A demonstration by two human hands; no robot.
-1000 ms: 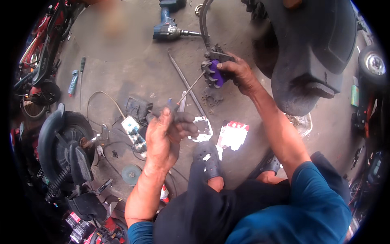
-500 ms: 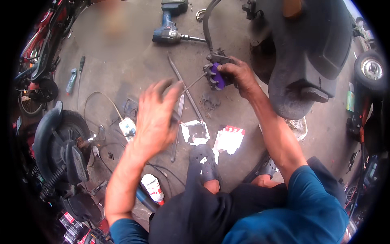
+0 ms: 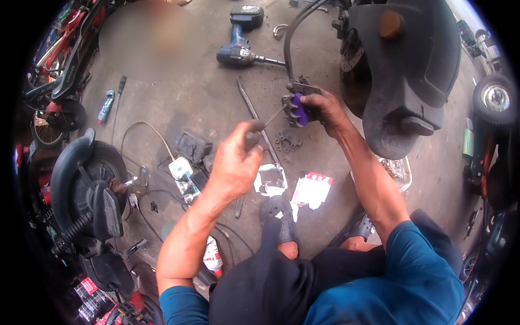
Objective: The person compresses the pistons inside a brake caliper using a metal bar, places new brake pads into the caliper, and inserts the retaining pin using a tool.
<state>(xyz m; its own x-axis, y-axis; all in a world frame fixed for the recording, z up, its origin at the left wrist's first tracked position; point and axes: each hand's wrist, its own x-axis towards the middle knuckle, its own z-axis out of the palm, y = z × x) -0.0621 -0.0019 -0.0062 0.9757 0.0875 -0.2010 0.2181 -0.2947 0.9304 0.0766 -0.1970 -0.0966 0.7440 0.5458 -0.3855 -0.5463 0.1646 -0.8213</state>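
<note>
My right hand (image 3: 328, 111) grips a purple brake caliper (image 3: 301, 110) with dark lobed edges, which hangs from a black hose (image 3: 290, 51). My left hand (image 3: 235, 162) is closed, its fingers blurred, around the dark end of a screwdriver-like tool. The tool's thin shaft (image 3: 275, 117) slants up to the caliper's left side; whether its tip sits inside or only against it is hidden. On the floor below the caliper lies a dark lobed metal piece (image 3: 290, 141). Beside my left hand runs a long pry bar (image 3: 247, 99).
A blue impact wrench (image 3: 236, 51) lies beyond my hands. At the right stands a black scooter fender (image 3: 398, 86) with a wheel behind it. A torn white-red packet (image 3: 311, 189), a white-framed piece (image 3: 271, 180), a power strip (image 3: 183, 176) and a detached wheel (image 3: 89, 187) surround my feet.
My left hand has gone from spread, blurred fingers to a closed grip on the tool. The whole view has shifted slightly, while my right hand keeps hold of the caliper.
</note>
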